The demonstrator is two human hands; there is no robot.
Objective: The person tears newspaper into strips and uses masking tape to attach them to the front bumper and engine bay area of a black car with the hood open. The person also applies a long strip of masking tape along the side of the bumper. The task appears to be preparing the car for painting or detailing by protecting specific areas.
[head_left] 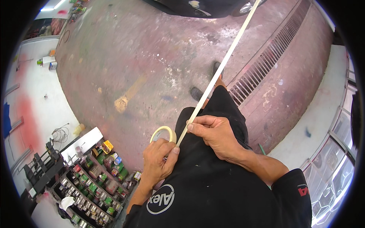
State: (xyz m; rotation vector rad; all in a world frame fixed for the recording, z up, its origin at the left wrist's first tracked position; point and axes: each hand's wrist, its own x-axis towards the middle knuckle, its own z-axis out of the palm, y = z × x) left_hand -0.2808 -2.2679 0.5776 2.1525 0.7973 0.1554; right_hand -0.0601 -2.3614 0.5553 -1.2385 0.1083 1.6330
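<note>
My left hand [159, 159] is closed round a roll of cream masking tape [173, 133], held in front of my torso. From the roll a long, straight strip of tape [224, 60] runs up and to the right, past my legs, out of the top of the view near the dark car. My right hand [216, 135] pinches this strip between thumb and forefinger, a short way from the roll. The strip's far end lies beyond the view.
A dark car's lower body [190, 8] shows at the top. A floor grate [273, 53] runs along the right. Shelves of small cans [89, 193] stand at lower left beside a white wall [38, 87]. My feet [196, 94] stand on the stained concrete floor [129, 57].
</note>
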